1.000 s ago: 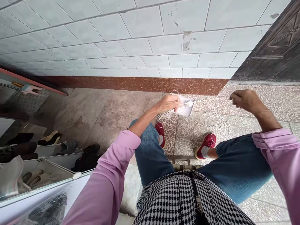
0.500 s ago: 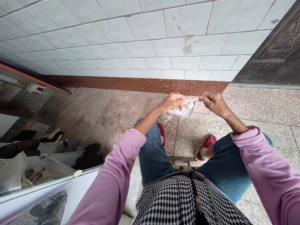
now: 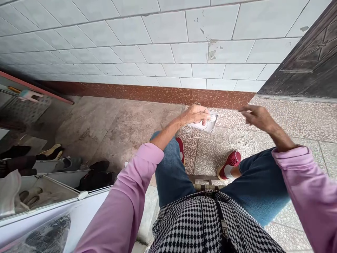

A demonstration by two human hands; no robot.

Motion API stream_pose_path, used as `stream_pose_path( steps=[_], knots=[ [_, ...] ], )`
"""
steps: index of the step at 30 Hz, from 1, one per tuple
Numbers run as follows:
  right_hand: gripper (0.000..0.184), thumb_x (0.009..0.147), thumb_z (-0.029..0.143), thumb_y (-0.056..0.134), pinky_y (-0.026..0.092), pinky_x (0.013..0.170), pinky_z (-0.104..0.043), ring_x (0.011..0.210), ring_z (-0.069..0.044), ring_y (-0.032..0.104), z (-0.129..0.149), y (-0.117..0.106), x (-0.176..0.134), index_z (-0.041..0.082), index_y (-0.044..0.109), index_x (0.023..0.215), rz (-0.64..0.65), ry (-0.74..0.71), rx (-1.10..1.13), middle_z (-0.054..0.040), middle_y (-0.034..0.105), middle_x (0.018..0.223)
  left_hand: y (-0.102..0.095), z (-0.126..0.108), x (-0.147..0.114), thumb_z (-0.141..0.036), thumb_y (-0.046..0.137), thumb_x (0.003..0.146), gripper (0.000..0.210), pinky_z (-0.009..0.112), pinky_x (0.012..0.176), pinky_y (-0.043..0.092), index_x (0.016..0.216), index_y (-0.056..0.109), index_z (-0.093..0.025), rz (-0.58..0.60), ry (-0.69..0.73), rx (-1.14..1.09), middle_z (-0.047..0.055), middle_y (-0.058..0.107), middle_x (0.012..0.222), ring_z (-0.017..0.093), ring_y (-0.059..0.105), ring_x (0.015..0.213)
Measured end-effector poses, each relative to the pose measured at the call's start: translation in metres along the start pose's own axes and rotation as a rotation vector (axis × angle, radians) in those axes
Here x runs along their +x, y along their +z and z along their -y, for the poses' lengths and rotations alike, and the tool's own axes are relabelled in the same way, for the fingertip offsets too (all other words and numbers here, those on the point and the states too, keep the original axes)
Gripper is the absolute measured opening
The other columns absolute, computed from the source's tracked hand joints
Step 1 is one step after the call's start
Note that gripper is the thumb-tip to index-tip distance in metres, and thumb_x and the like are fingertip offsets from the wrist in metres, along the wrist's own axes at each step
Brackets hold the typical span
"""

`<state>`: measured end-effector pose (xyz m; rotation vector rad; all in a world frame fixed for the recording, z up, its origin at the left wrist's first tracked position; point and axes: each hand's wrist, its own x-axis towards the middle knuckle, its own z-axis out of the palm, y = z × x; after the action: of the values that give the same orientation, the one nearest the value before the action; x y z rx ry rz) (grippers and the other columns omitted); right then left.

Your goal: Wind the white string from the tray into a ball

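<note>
My left hand [image 3: 197, 114] is closed in a pinch on white string, a loop of which shows above the knuckles. Just under and beside its fingers is a shallow white box [image 3: 210, 128] with a small round white thing [image 3: 212, 118] in it, too small to name. To the right, clear of the box, hangs my right hand [image 3: 257, 117], fingers bent together and slightly blurred; what they grip, if anything, I cannot make out. Loose white string [image 3: 240, 140] lies in coils on the floor below my right hand, and more string [image 3: 190, 132] is tangled below the left.
My red shoes [image 3: 231, 162] stand on the speckled floor close to the string. A tiled wall [image 3: 173, 52] rises ahead, with a dark door [image 3: 308, 63] at the right. On the left is a rack [image 3: 58, 203] holding several shoes.
My right hand has moved right, away from the box and my left hand. The left hand has stayed almost in place, still pinching. The view has shifted slightly.
</note>
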<state>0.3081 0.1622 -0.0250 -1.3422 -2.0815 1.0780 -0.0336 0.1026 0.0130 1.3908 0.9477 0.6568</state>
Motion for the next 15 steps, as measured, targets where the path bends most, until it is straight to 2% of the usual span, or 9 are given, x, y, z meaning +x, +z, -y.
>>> stream_pose_path(
  steps=[2, 3, 5, 6, 8, 10, 15],
  knots=[
    [0.050, 0.099, 0.063, 0.072, 0.052, 0.050, -0.032, 0.053, -0.017, 0.064, 0.028, 0.031, 0.002, 0.019, 0.079, 0.121, 0.107, -0.071, 0.156, -0.0035, 0.071, 0.069, 0.004, 0.001, 0.003, -0.027, 0.078, 0.093, 0.016, 0.021, 0.042, 0.020, 0.084, 0.072, -0.014, 0.021, 0.000, -0.002, 0.004, 0.072, 0.064, 0.001, 0.036, 0.040],
    [0.053, 0.098, 0.067, 0.072, 0.053, 0.051, -0.031, 0.055, -0.016, 0.065, 0.042, 0.044, 0.003, 0.018, 0.079, 0.120, 0.182, -0.103, 0.247, -0.0039, 0.072, 0.071, 0.006, 0.002, 0.004, -0.026, 0.078, 0.093, 0.016, 0.021, 0.042, 0.020, 0.084, 0.072, -0.014, 0.027, -0.001, 0.000, 0.004, 0.072, 0.064, 0.002, 0.036, 0.040],
    [0.056, 0.095, 0.073, 0.074, 0.049, 0.049, -0.029, 0.054, -0.014, 0.061, 0.064, 0.062, 0.004, 0.018, 0.079, 0.105, 0.272, -0.154, 0.366, -0.0029, 0.069, 0.068, 0.007, 0.003, 0.006, -0.027, 0.078, 0.093, 0.016, 0.021, 0.042, 0.019, 0.085, 0.073, -0.014, 0.027, -0.001, 0.001, 0.004, 0.071, 0.063, 0.002, 0.036, 0.040],
    [0.056, 0.093, 0.075, 0.075, 0.044, 0.047, -0.027, 0.051, -0.012, 0.056, 0.071, 0.067, 0.005, 0.019, 0.078, 0.096, 0.261, -0.173, 0.381, -0.0009, 0.064, 0.064, 0.007, 0.004, 0.006, -0.028, 0.079, 0.092, 0.017, 0.022, 0.042, 0.019, 0.086, 0.073, -0.014, 0.024, 0.000, -0.004, 0.004, 0.071, 0.063, 0.002, 0.036, 0.040],
    [0.056, 0.092, 0.076, 0.076, 0.035, 0.045, -0.027, 0.047, -0.010, 0.045, 0.076, 0.065, 0.006, 0.020, 0.075, 0.084, 0.151, -0.201, 0.374, 0.0032, 0.053, 0.056, 0.004, 0.004, 0.005, -0.031, 0.080, 0.092, 0.020, 0.022, 0.042, 0.019, 0.087, 0.074, -0.013, 0.012, 0.009, -0.024, 0.004, 0.072, 0.065, 0.002, 0.036, 0.040],
    [0.053, 0.093, 0.074, 0.077, 0.029, 0.046, -0.028, 0.047, -0.010, 0.039, 0.072, 0.054, 0.007, 0.022, 0.073, 0.081, 0.034, -0.194, 0.360, 0.0052, 0.045, 0.052, -0.001, 0.004, 0.002, -0.035, 0.082, 0.091, 0.024, 0.022, 0.042, 0.019, 0.088, 0.075, -0.012, 0.006, 0.025, -0.042, 0.005, 0.074, 0.068, 0.001, 0.036, 0.041],
    [0.047, 0.095, 0.069, 0.078, 0.030, 0.045, -0.029, 0.046, -0.011, 0.037, 0.049, 0.023, -0.002, 0.025, 0.071, 0.081, -0.085, -0.121, 0.342, 0.0044, 0.046, 0.053, -0.009, 0.006, -0.005, -0.038, 0.085, 0.089, 0.028, 0.021, 0.042, 0.019, 0.091, 0.077, -0.011, 0.015, 0.029, -0.027, 0.004, 0.073, 0.067, 0.001, 0.037, 0.042]
  ],
)
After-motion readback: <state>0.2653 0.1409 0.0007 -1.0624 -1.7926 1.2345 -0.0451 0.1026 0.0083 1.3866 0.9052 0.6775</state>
